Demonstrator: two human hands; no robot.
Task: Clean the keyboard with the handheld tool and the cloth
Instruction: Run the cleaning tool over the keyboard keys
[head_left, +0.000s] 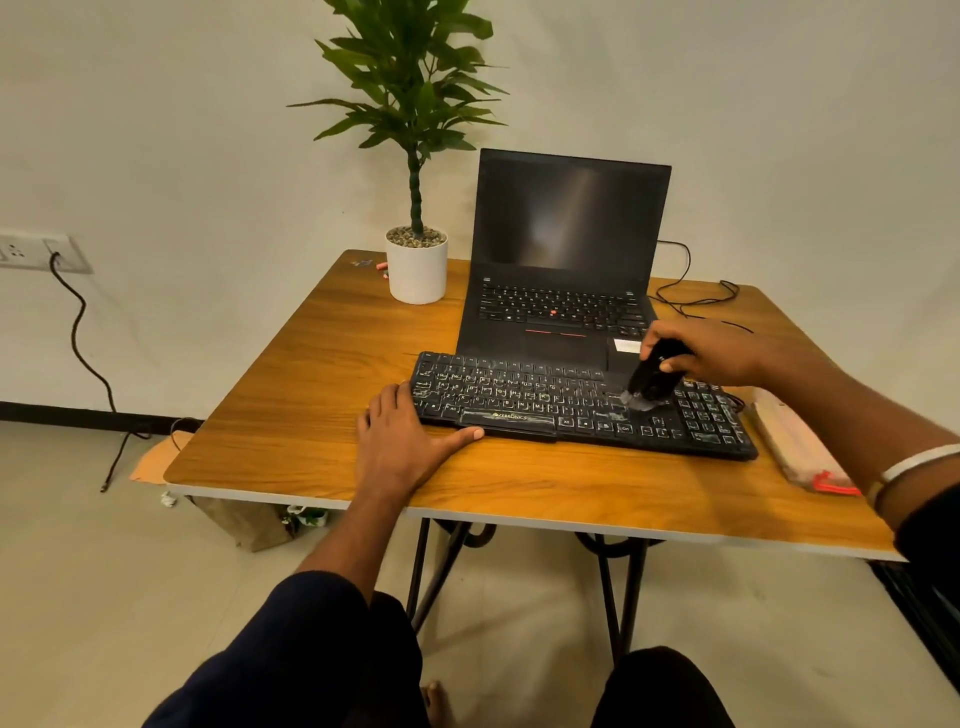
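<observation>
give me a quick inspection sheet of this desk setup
surface: wooden table on black folding legs
job's things: black keyboard lies at the front edge; black tool has its clear tip on the keys right of centre; no cloth identified
clutter: open laptop, screen dark, behind the keyboard; potted plant; pouch at the right
grips: left hand lies flat at the keyboard's left end; right hand holds the tool
cables: thin black cable behind the laptop; cord hangs from the wall socket
surroundings: plain wall, light floor, brown bag under the table
</observation>
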